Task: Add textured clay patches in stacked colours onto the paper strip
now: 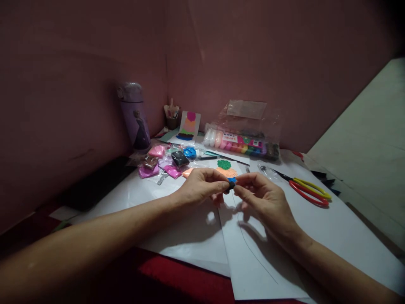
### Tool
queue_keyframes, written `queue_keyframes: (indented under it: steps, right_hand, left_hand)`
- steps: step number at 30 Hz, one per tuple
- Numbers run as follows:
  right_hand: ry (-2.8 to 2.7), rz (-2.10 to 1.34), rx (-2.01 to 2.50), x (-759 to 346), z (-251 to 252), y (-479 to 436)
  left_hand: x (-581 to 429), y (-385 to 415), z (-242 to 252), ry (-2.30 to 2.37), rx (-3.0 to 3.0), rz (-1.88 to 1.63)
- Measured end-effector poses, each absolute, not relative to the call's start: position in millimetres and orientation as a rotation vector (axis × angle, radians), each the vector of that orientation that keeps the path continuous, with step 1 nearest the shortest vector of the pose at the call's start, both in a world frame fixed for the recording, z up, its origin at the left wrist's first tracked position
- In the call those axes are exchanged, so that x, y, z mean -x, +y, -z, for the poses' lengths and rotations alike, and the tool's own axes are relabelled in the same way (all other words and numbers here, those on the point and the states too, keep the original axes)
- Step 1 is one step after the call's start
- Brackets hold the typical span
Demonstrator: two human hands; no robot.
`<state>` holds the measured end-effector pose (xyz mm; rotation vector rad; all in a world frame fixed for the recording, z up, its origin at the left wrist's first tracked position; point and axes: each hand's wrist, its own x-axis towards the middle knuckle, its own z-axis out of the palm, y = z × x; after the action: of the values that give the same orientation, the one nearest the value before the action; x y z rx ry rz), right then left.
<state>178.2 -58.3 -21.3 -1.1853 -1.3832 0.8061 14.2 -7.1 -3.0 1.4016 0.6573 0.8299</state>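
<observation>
Above the far half of a large white paper sheet (249, 283) bearing a thin curved line (253, 253): left hand (202, 185) and right hand (267, 198), both pinching. Near the sheet's far edge: peach textured clay-like patch (226, 172), smaller round green patch (224, 164), then blue patch (233, 180), partly hidden. Smallest: black soft-looking lump (231, 185), gripped between the two hands, above the sheet. Judged part-done: three colours appear laid, black not yet; amount left, cannot tell.

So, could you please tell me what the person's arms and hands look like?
The left forearm and right forearm are bare, with no sleeve, watch or bracelet showing. The left hand and right hand are ungloved, and no rings show, though some fingers are partly hidden.
</observation>
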Motion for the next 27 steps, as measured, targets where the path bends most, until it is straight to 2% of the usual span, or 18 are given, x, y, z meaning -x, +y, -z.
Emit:
queue_keyframes:
  steps: [2,8,19,27]
  right_hand:
    - [-1.474,-0.833,1.188,-177.5,23.1,-59.5]
    - [-1.713,-0.452,1.223,-174.7,23.0,-65.1]
    - [-1.671,-0.524,1.189,-175.6,23.4,-63.7]
    - [-1.309,-0.716,1.224,-179.2,17.9,-56.0]
  left_hand:
    - [-14.1,-7.6,2.7,0.66,-1.395,-0.828]
    - [-15.7,-8.1,6.2,0.62,-1.362,-0.776]
    - [-14.9,-8.2,2.7,0.66,-1.386,-0.77]
    - [-13.9,-4.4,4.8,0.713,-1.339,-0.885]
